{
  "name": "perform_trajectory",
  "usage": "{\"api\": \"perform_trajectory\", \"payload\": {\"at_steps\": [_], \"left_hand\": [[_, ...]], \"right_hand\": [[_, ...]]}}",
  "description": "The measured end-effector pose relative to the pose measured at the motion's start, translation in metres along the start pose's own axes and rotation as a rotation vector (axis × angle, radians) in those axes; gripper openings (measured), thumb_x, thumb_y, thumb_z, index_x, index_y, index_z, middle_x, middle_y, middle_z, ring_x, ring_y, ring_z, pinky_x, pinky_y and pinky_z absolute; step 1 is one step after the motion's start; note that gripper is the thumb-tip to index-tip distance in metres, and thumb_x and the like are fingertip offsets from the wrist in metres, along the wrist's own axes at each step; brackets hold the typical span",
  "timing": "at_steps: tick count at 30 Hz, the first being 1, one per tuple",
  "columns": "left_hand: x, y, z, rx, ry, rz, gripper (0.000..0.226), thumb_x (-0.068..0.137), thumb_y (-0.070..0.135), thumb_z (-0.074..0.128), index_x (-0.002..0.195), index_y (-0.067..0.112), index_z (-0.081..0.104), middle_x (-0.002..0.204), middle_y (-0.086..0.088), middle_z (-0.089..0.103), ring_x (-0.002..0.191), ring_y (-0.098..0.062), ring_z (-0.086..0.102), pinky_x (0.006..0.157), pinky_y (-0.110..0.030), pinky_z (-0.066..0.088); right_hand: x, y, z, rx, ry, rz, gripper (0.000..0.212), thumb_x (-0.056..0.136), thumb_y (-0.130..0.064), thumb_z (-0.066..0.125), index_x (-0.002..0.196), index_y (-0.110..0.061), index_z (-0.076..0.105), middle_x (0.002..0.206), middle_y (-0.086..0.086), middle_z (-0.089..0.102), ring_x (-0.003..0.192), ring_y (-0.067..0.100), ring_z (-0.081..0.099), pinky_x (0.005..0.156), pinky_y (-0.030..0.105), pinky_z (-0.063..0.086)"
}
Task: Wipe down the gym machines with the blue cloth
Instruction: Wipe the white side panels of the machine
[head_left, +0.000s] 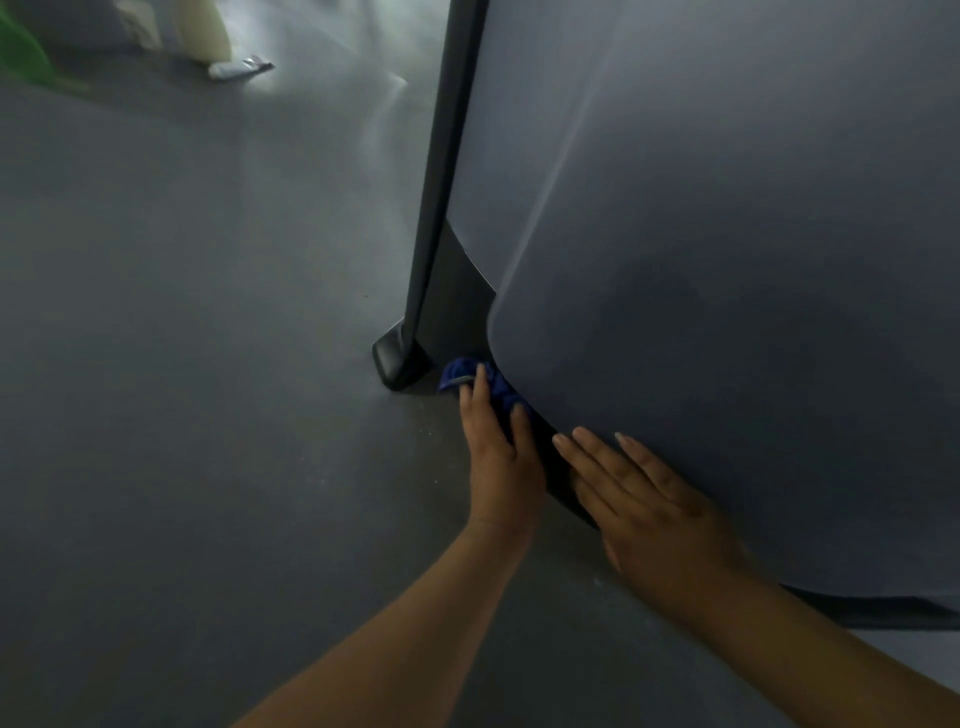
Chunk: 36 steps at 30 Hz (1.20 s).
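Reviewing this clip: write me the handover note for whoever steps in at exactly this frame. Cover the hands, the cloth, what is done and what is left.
Left hand: fingers stretched over the bunched blue cloth, pressing it against the dark lower trim just below the grey panel, beside the machine's foot.
Right hand: flat on the grey panel, holding nothing.
Done: wiping is under way at floor level; this frame does not show which surfaces are already clean.
Left: probably the rest of the lower trim, the panel, the upright post and the other machines.
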<state>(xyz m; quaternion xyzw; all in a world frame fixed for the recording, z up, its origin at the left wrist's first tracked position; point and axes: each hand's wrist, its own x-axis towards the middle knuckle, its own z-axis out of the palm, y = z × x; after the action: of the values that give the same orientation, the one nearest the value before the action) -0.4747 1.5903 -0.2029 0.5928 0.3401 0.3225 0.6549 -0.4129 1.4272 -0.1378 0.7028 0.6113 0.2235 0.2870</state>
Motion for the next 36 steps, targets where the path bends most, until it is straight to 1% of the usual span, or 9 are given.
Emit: {"api": "perform_trajectory", "payload": {"at_steps": [3,6,9,13,19,25,30,34,36], "left_hand": [[0.026,0.003,-0.011,-0.001,-0.015,-0.012,0.062,0.116,0.023,0.050,0.171,0.034,0.024,0.183,0.011,-0.002,0.156,0.010,0.006,0.112,0.001,0.014],[0.068,0.007,-0.022,-0.024,0.050,-0.037,0.059,0.115,0.019,0.052,0.170,0.029,0.031,0.183,0.008,-0.005,0.157,0.007,0.005,0.127,-0.019,0.017],[0.068,0.012,-0.015,-0.060,0.090,0.003,0.056,0.115,0.018,0.051,0.168,0.026,0.034,0.179,0.005,0.021,0.163,-0.007,0.022,0.135,-0.035,0.023],[0.041,0.006,-0.016,-0.047,0.030,0.066,0.057,0.114,0.015,0.053,0.167,0.025,0.034,0.171,0.009,0.032,0.148,0.017,0.031,0.120,-0.006,0.025],[0.102,0.017,-0.035,-0.066,0.047,0.006,0.056,0.114,0.021,0.056,0.166,0.022,0.036,0.165,0.009,0.034,0.141,0.006,0.036,0.118,-0.013,0.031],[0.064,0.023,-0.021,-0.129,0.058,0.039,0.053,0.114,0.021,0.054,0.164,0.025,0.037,0.167,0.011,0.032,0.151,-0.001,0.034,0.127,-0.023,0.027],[0.123,0.039,-0.031,-0.081,0.122,0.038,0.054,0.114,0.024,0.056,0.164,0.016,0.038,0.168,-0.001,0.036,0.145,0.000,0.035,0.126,-0.024,0.028],[0.066,0.042,-0.025,-0.129,0.037,0.071,0.055,0.115,0.025,0.054,0.166,0.024,0.033,0.169,0.013,0.029,0.146,0.019,0.030,0.121,-0.007,0.025],[0.042,0.038,-0.020,-0.134,0.020,0.081,0.054,0.116,0.026,0.052,0.166,0.025,0.032,0.170,0.014,0.027,0.153,0.008,0.029,0.123,-0.008,0.023]], "right_hand": [[0.000,0.002,-0.002,0.041,-0.005,0.001,0.061,0.100,-0.025,0.054,0.157,-0.004,0.053,0.181,0.016,0.007,0.168,0.031,0.008,0.136,0.051,0.005],[-0.002,0.004,-0.002,0.055,-0.009,-0.024,0.060,0.100,-0.025,0.052,0.157,-0.004,0.054,0.181,0.016,0.011,0.168,0.032,0.010,0.136,0.051,0.004],[-0.001,0.003,-0.002,0.055,-0.012,-0.015,0.059,0.098,-0.025,0.056,0.154,-0.005,0.058,0.180,0.015,0.014,0.168,0.032,0.012,0.136,0.051,0.004],[0.001,-0.005,0.000,0.075,-0.034,0.021,0.054,0.099,-0.025,0.056,0.150,-0.009,0.063,0.180,0.014,0.015,0.168,0.030,0.013,0.136,0.052,0.003],[0.001,-0.005,-0.003,0.117,-0.043,0.042,0.060,0.096,-0.027,0.064,0.153,-0.009,0.061,0.181,0.011,0.014,0.168,0.028,0.014,0.135,0.052,0.006],[0.003,-0.006,-0.010,0.133,-0.093,0.035,0.066,0.084,-0.024,0.071,0.148,-0.011,0.065,0.180,0.009,0.019,0.167,0.026,0.016,0.135,0.052,0.008],[0.001,0.000,-0.009,0.134,-0.090,0.008,0.059,0.093,-0.022,0.049,0.150,-0.011,0.064,0.181,0.009,0.015,0.168,0.027,0.014,0.135,0.053,0.009],[-0.001,-0.002,0.001,0.142,-0.089,-0.023,0.063,0.090,-0.025,0.043,0.146,-0.008,0.067,0.178,0.013,0.024,0.167,0.033,0.016,0.133,0.055,0.014],[0.000,-0.003,0.000,0.155,-0.103,-0.019,0.067,0.087,-0.029,0.041,0.144,-0.008,0.069,0.176,0.013,0.028,0.167,0.034,0.016,0.132,0.056,0.016]]}}
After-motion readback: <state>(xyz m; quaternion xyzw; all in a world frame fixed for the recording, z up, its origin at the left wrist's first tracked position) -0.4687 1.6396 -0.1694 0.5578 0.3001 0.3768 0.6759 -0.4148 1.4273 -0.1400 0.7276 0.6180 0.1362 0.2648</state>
